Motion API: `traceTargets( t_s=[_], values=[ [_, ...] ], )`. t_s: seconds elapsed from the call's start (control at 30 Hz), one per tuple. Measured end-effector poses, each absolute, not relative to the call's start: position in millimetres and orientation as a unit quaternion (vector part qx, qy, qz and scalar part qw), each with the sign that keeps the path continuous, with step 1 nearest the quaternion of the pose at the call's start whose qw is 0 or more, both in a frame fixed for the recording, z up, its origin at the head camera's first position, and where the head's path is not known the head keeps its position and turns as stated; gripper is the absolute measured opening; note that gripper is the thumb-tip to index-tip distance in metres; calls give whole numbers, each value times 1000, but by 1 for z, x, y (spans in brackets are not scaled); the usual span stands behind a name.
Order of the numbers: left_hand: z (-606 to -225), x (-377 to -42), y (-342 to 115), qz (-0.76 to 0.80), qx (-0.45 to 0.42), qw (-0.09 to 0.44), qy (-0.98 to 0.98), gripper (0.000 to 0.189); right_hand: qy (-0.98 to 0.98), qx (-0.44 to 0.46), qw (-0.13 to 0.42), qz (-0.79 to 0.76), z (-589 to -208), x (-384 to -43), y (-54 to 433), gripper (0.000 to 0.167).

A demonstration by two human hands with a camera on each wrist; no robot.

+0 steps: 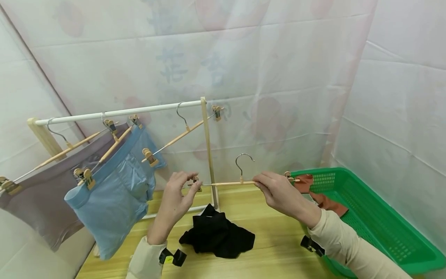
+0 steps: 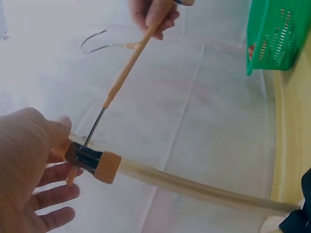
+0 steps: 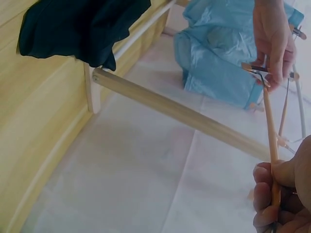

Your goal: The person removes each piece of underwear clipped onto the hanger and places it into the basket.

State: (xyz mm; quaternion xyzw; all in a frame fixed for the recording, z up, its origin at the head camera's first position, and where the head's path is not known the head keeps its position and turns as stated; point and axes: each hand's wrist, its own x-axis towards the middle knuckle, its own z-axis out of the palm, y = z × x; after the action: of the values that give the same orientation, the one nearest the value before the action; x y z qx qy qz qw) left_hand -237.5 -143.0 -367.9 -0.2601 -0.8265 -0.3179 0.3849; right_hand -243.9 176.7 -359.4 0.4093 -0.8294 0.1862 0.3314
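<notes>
Both hands hold a clip hanger (image 1: 228,183) level in front of the rack, its metal hook upward and no garment on it. My right hand (image 1: 278,193) grips the wooden bar right of the hook, the fingers curled round it in the right wrist view. At the other end, thumb and forefinger of my left hand (image 1: 175,197) pinch the wooden clip (image 2: 108,167); the other fingers stay loose. Below the hanger a crumpled black garment (image 1: 219,234) lies on the wooden table (image 1: 275,232).
On the left stands a rack with a white rod (image 1: 153,109). Light blue shorts (image 1: 118,197), a mauve garment (image 1: 38,213) and a bare clip hanger (image 1: 184,135) hang from it. A green basket (image 1: 383,228) with rust-coloured cloth (image 1: 329,203) is at the right. Printed curtains surround the table.
</notes>
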Motion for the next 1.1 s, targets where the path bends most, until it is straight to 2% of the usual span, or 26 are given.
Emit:
traceTargets(
  t_s=[0.17, 0.3, 0.57, 0.9, 1.1],
  values=[
    [-364, -232, -131, -195, -278, 459, -821, 26, -831, 412, 323, 189, -360, -244, 175, 11],
    [-356, -225, -117, -128, -291, 475, -820, 28, -830, 414, 324, 187, -359, -245, 172, 11],
    [-355, -216, -89, -110, -306, 448, -833, 33, -827, 421, 329, 173, -362, -247, 165, 10],
    [-365, -213, -70, -83, -274, 410, -866, 23, -820, 432, 325, 186, -362, -247, 156, 9],
    [-370, -214, -63, -71, -257, 425, -865, 20, -830, 422, 314, 187, -362, -244, 153, 8]
  ],
)
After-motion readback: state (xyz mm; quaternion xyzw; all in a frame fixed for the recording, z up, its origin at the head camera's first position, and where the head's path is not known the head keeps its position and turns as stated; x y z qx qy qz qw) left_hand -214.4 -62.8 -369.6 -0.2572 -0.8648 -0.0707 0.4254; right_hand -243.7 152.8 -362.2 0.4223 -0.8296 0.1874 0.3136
